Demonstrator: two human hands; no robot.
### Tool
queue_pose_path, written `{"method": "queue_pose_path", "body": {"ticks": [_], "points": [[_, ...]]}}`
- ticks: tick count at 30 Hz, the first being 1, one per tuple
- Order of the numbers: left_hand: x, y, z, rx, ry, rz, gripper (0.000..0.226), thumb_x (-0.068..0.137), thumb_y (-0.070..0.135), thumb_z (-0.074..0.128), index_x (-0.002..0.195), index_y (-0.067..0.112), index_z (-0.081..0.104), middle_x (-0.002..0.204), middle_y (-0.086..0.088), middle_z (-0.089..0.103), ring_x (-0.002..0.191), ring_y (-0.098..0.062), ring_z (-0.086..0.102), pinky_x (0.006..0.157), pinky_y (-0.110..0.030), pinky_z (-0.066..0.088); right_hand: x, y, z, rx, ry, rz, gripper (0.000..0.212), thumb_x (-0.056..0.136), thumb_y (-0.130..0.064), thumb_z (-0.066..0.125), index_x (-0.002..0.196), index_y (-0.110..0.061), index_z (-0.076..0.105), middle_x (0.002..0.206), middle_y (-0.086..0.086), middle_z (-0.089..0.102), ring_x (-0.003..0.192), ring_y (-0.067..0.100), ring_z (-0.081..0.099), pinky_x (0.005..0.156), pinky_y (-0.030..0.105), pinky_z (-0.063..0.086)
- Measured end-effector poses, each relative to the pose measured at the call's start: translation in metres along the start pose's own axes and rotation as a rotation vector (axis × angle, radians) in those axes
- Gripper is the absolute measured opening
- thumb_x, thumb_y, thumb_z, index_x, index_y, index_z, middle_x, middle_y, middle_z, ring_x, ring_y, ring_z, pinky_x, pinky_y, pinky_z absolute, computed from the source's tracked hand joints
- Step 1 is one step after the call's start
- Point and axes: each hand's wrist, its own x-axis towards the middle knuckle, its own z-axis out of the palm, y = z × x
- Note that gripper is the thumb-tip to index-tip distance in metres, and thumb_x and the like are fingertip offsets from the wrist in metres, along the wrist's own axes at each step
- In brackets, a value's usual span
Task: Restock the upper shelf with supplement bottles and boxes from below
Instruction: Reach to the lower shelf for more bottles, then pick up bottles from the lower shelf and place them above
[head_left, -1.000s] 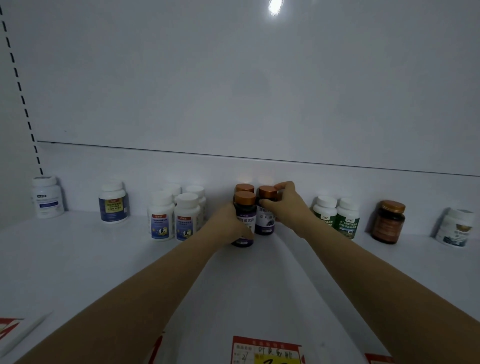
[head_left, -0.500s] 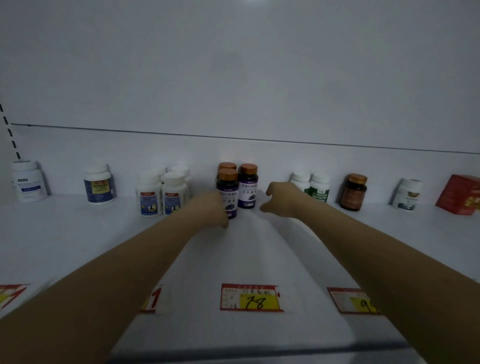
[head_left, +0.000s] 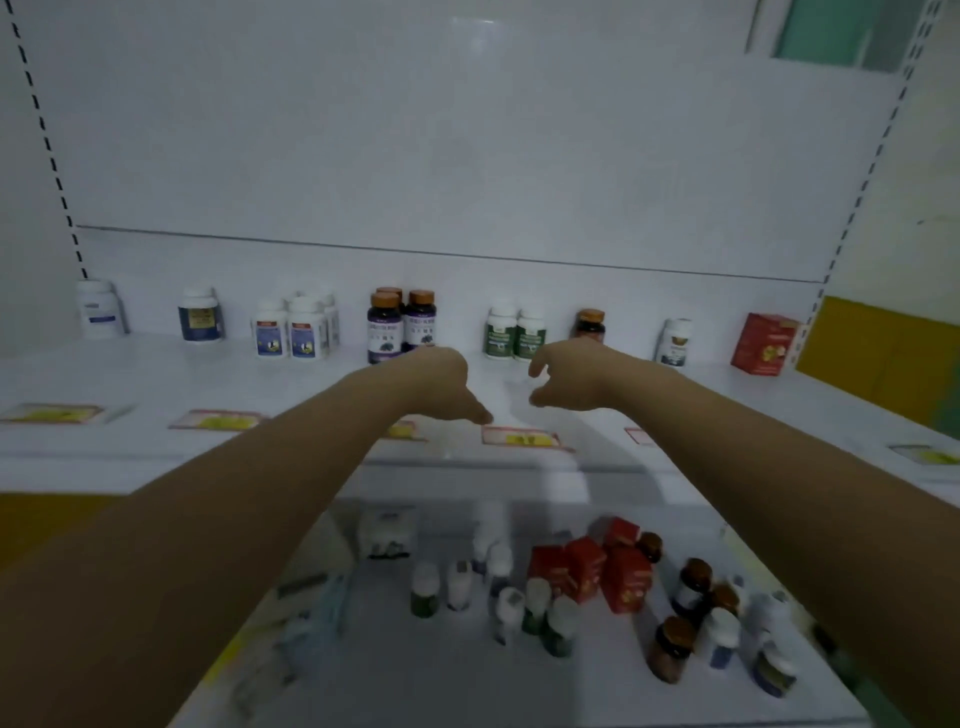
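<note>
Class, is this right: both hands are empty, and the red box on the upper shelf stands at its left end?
Wrong end: head view shows the red box at the right end of the upper shelf; left hand and right hand are empty.

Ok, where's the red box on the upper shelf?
Head view: the red box stands at the far right of the upper shelf, beside a white bottle.
</note>
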Motion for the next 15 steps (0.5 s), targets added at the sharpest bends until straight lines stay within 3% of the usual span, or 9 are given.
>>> {"method": "queue_pose_path", "body": {"ticks": [7,15], "points": [[-0.068,0.092,0.031,-0.180,0.124,0.119,0.054,0.085,0.044,0.061,0.128,0.012,0.053,0.128,-0.005,0.055,0.113,-0.020,0.051,0.083,-0.024,0.037,-0.111,0.061,0.012,-0.031,-0.042,0.039,0.038,0.094,-0.028,0.051,0.120,-0.002,0.059,0.121,0.016,0.062,0.111,0.030,0.056,0.094,0.036,0.045],[-0.096,0.099,0.103,-0.204,-0.116,0.027,0.046,0.086,0.039,0.061,0.123,0.012,0.053,0.120,-0.007,0.057,0.099,-0.019,0.051,0.085,-0.029,0.041,-0.165,0.095,0.074,0.109,-0.177,0.128,0.038,0.092,-0.025,0.054,0.125,-0.006,0.056,0.127,0.012,0.057,0.115,0.028,0.054,0.090,0.030,0.044]]}}
